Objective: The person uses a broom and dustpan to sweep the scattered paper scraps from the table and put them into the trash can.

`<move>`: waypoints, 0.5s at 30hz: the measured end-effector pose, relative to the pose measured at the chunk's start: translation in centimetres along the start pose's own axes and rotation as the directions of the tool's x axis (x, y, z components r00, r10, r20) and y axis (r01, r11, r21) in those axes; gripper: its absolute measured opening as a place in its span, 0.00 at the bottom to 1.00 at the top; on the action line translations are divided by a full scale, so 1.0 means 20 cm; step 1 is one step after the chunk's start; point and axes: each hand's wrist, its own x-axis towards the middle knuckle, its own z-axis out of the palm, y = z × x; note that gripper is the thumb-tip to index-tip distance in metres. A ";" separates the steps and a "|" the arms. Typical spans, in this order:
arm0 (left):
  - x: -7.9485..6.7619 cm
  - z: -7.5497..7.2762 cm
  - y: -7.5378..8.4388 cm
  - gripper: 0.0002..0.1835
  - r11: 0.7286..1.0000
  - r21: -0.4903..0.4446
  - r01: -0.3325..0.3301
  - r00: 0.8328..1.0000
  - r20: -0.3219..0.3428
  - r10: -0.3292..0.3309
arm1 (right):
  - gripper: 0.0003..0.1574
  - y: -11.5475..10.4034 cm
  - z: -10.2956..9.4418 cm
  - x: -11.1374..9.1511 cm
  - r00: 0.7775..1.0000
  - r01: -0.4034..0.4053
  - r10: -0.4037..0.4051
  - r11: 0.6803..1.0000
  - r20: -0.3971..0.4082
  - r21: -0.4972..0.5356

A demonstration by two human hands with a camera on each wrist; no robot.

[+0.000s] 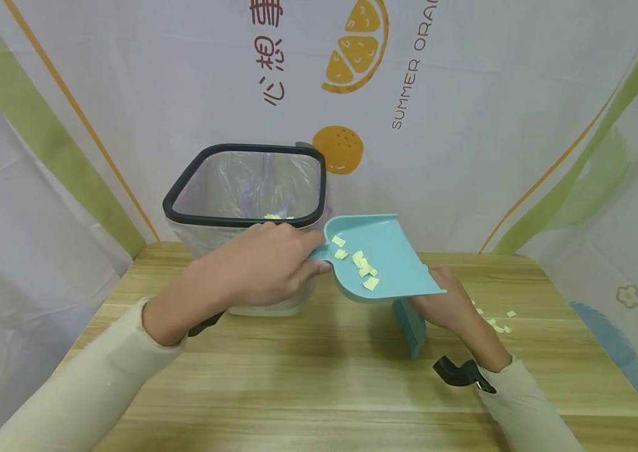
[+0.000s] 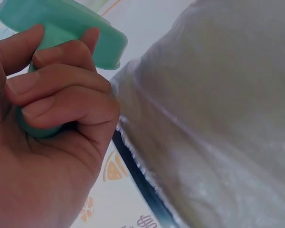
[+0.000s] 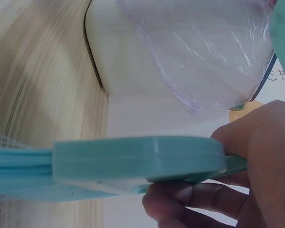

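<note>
My left hand (image 1: 265,263) grips the handle of a light-blue dustpan (image 1: 392,257), held up just right of the trash bin. Several pale yellow paper scraps (image 1: 364,267) lie in the pan near its handle end. In the left wrist view the fingers (image 2: 71,104) curl round the dustpan's handle. My right hand (image 1: 446,301), partly behind the pan, holds a small blue brush (image 1: 411,326) with its bristles pointing down. The right wrist view shows thumb and fingers pinching the brush (image 3: 137,159) near its handle.
A white trash bin with a black rim (image 1: 240,221) and clear liner stands at the table's back left, some yellow scraps inside. More scraps (image 1: 500,326) lie on the wooden table (image 1: 308,389) to the right. A printed curtain (image 1: 183,75) hangs behind.
</note>
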 end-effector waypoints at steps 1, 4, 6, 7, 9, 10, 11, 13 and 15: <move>0.00 -0.01 0.00 0.14 1.000 -0.001 0.004 1.000 0.004 -0.004 | 0.08 0.00 0.00 0.00 1.000 -0.015 0.015 1.000 0.002 0.002; 0.00 -0.06 0.00 0.14 1.000 -0.016 0.005 1.000 0.006 -0.005 | 0.13 -0.01 0.00 0.00 0.997 -0.077 0.076 0.997 0.014 0.023; 0.00 -0.09 -0.01 0.14 1.000 -0.030 0.008 1.000 0.003 -0.008 | 0.18 -0.02 0.00 0.00 0.994 -0.109 0.108 0.994 0.013 0.020; 0.00 -0.11 -0.02 0.14 0.999 -0.037 0.009 1.000 0.002 -0.009 | 0.19 -0.02 0.00 0.00 0.993 -0.119 0.119 0.993 0.009 0.021; 0.00 -0.14 -0.03 0.14 0.999 -0.050 0.010 1.000 -0.004 -0.010 | 0.11 -0.02 0.00 0.00 0.994 -0.112 0.111 0.994 0.011 0.011; 0.00 -0.15 -0.04 0.15 0.998 -0.055 0.013 1.000 -0.005 -0.013 | 0.07 -0.02 0.00 0.01 0.995 -0.104 0.104 0.995 0.006 0.008; 0.00 -0.16 -0.04 0.14 0.998 -0.061 0.013 1.000 -0.006 -0.014 | 0.05 -0.01 0.00 0.01 0.996 -0.091 0.091 0.996 0.007 0.008; 0.00 -0.19 -0.06 0.14 0.997 -0.071 0.020 1.000 -0.005 -0.020 | 0.09 -0.01 0.00 0.01 0.997 -0.070 0.070 0.997 0.012 0.011; 0.00 -0.22 -0.08 0.14 0.997 -0.072 0.029 1.000 -0.006 -0.029 | 0.12 -0.01 0.00 0.01 0.998 -0.057 0.057 0.998 0.012 0.011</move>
